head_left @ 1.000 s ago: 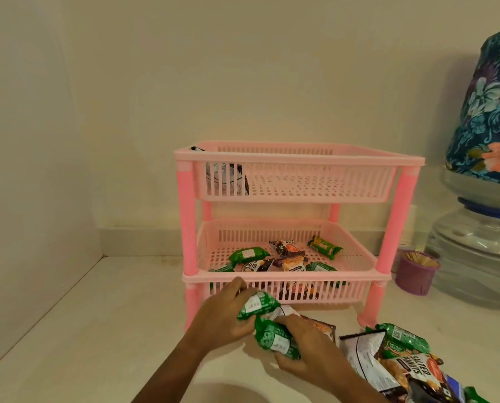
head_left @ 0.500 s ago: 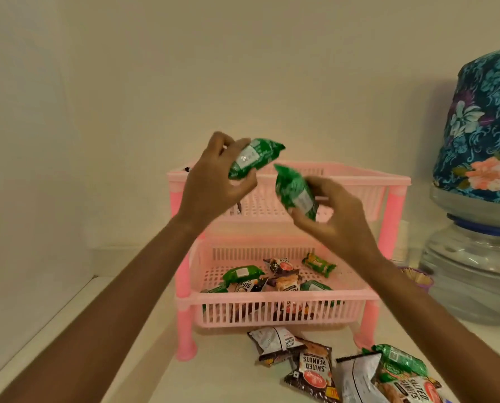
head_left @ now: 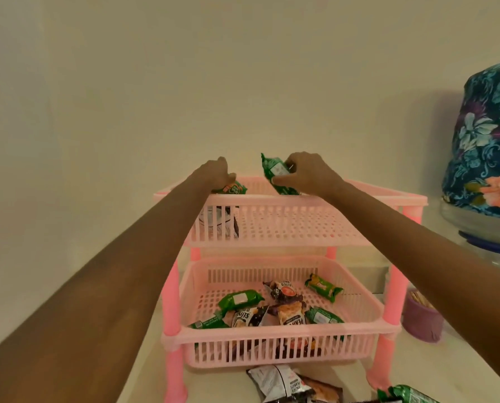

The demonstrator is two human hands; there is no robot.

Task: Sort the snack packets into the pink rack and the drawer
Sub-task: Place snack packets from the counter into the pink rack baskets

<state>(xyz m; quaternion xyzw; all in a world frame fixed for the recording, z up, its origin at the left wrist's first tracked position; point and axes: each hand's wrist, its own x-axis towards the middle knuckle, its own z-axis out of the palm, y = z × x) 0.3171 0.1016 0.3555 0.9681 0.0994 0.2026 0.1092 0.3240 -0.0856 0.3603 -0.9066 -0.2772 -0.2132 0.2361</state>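
Observation:
A pink two-tier rack [head_left: 295,200] stands on the white counter against the wall. Both my hands reach over its top basket. My left hand [head_left: 214,174] grips a green packet [head_left: 233,188] at the basket's front left rim. My right hand [head_left: 307,171] holds a second green packet [head_left: 276,173] upright, its lower end dipping below the rim. The lower basket [head_left: 272,335] holds several green, brown and orange snack packets. Loose packets [head_left: 292,385] lie on the counter in front of the rack. No drawer is in view.
A dark and white object [head_left: 218,219] sits in the top basket's left corner. A purple cup of toothpicks [head_left: 422,318] stands right of the rack. A water jar with a floral cover [head_left: 487,158] is at the far right. A wall closes the left side.
Both hands rose from the counter with a green packet each, then moved forward and down over the top basket. The view tilted so the rack sits closer.

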